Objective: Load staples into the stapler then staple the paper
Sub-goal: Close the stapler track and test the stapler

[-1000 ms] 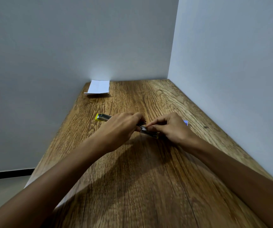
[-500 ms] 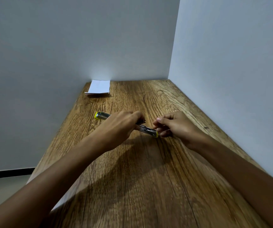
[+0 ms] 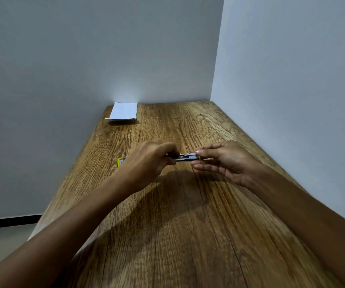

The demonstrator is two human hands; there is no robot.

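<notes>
Two hands meet mid-tabletop in the head view, only view available. Left hand [image 3: 146,161] is curled closed around the rear part of the stapler [image 3: 187,157], knuckles up, covering most of its body. Right hand [image 3: 223,161] comes in from the right, palm turned toward the camera, fingers loosely curled; thumb and forefinger tip sit at the stapler's front end, pinching it or something small right there. Can't tell if a staple strip is between those fingertips, too small and slightly blurred. Stapler lies roughly horizontal, left to right, held just above the tabletop [image 3: 188,235]; grey metal channel faces up between the two hands, yellow trim at the right tip. A second yellow-edged piece [image 3: 121,162] pokes out left of the left wrist, low near the wood; looks like the stapler's other half swung open, but the hand hides the link so not certain. Paper [image 3: 123,112], a white folded sheet, lies flat at the far left corner of the tabletop, touching or nearly touching the back wall, well apart from the hands. Wood-grain tabletop runs into a corner of two plain pale walls [image 3: 292,80]. Both forearms enter from the bottom edge and cast shadows onto the wood under the hands.
</notes>
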